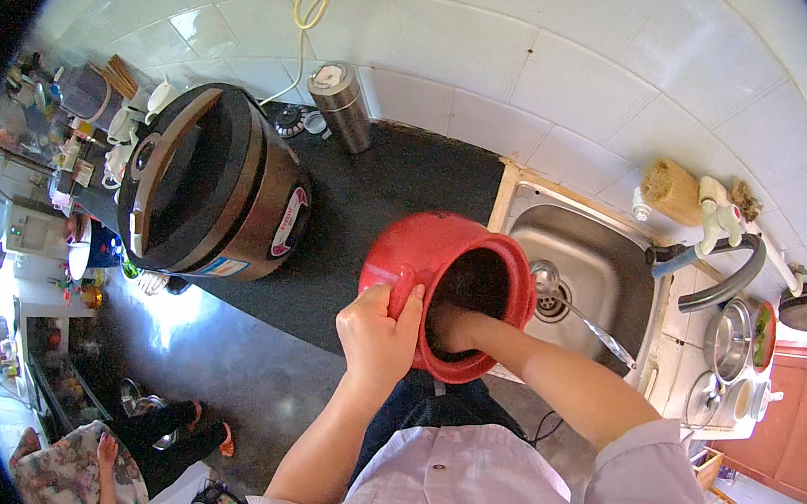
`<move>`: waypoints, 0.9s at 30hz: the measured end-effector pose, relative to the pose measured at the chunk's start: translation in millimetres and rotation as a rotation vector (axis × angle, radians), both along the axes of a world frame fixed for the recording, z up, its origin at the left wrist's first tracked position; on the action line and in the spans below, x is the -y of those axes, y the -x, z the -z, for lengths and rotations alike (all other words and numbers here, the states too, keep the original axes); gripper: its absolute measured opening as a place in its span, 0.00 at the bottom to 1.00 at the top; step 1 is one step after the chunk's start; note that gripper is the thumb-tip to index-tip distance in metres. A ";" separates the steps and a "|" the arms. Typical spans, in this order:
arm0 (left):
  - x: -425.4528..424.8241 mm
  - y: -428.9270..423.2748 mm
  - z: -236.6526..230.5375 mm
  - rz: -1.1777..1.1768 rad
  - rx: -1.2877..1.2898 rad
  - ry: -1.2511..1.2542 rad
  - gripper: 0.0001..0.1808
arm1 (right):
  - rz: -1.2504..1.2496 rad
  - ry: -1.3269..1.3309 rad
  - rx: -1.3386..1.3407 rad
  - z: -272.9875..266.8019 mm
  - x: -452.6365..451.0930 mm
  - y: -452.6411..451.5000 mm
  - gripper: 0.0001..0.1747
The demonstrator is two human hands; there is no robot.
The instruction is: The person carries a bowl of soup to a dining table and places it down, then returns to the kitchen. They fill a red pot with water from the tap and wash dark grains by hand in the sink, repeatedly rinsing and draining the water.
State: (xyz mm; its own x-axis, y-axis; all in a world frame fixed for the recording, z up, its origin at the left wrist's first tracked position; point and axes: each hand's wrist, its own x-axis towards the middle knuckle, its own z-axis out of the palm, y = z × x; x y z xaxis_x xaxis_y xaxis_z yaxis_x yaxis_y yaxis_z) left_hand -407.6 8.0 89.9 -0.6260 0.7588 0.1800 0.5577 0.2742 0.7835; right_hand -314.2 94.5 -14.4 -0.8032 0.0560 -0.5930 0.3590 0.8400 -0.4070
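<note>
A red glazed pot (405, 241) is tipped on its side at the counter's edge, its wide mouth turned towards me and the sink. My left hand (380, 332) is closed around its side handle. My right hand (456, 328) reaches inside the dark mouth; its fingers are hidden there, so whether it holds anything does not show. Right of the pot, a metal ladle (545, 277) lies in the stainless steel sink (603, 258), its bowl by the drain and its handle towards the near right corner.
A large brown electric cooker (265, 212) and a steel flask (345, 113) stand on the black counter (413, 170). A tap (713, 222), loofah (672, 190) and metal bowls (729, 341) are right. Another person (82, 466) sits at lower left.
</note>
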 end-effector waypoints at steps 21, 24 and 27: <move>1.1 23.3 3.9 -0.030 0.158 0.085 0.16 | 0.191 0.703 0.034 -28.7 -14.2 -22.6 0.14; -0.7 19.5 -1.4 0.006 0.154 0.090 0.15 | -0.238 -0.052 0.049 -20.2 -24.1 -24.6 0.14; -0.4 16.3 -3.3 0.018 0.151 0.075 0.14 | 0.025 -0.360 -0.007 -12.3 -26.9 -19.5 0.13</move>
